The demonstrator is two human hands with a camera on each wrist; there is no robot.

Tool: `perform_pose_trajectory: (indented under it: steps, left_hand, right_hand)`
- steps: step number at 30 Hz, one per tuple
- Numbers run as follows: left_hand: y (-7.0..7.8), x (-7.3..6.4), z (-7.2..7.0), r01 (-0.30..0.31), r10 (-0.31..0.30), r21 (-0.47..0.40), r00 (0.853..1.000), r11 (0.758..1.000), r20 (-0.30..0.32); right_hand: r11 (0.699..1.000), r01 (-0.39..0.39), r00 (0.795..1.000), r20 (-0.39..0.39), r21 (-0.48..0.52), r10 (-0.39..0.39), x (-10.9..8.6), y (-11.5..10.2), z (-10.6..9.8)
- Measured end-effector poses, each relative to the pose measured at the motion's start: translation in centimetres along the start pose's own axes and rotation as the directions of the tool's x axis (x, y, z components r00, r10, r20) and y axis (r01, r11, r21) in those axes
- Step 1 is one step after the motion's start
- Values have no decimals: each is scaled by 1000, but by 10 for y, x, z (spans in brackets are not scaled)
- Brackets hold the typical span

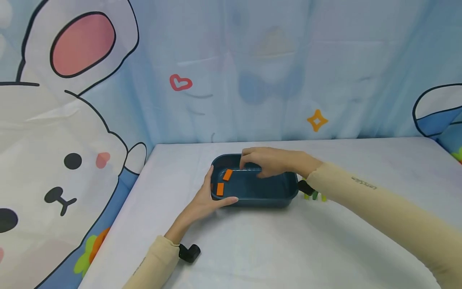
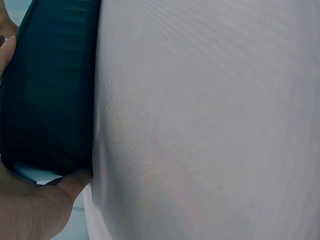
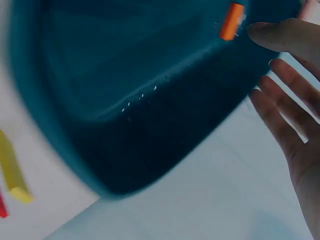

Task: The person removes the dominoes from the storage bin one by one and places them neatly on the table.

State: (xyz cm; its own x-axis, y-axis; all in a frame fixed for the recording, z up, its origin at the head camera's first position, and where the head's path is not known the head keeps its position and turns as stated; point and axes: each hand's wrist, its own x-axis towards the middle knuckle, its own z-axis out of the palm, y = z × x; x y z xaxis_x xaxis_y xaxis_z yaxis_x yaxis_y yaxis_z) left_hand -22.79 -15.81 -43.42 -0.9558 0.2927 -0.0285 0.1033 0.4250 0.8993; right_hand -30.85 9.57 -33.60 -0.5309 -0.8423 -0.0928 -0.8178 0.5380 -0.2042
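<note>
A dark blue plastic basin [image 1: 267,202] stands on the white-covered table. Inside, toward its left end, lie two small orange blocks [image 1: 220,188]; one orange block [image 3: 232,22] shows in the right wrist view. My left hand [image 1: 203,204] holds the basin's left front corner, thumb along the front rim and fingers along the left end. The left wrist view has a fingertip low against the basin's outer wall. Over the far rim hangs my right hand [image 1: 268,160], fingers loosely bent and apart from the thumb, nothing seen between them.
Partly hidden behind the right wrist, yellow and green pieces [image 1: 315,195] lie to the right of the basin. The right wrist view has a yellow block [image 3: 14,170] and a red one [image 3: 2,206] there. A printed curtain [image 1: 216,112] hangs behind the table.
</note>
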Motion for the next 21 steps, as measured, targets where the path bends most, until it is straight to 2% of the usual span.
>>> perform_pose_trajectory:
  steps: [7, 13, 21]
  left_hand:
    - [-1, 0, -1, -19, 19, -12, 1000, 1000, 13]
    - [-3, 0, -1, -27, 27, 1, 999, 1000, 25]
    - [-5, 2, -4, -14, 14, 15, 1000, 1000, 11]
  right_hand:
    - [998, 48, 993, 107, -44, -43, 42, -5, 16]
    - [988, 75, 979, 196, -132, -48, 65, -2, 30]
    - [973, 103, 977, 203, -208, -60, 80, 1, 33]
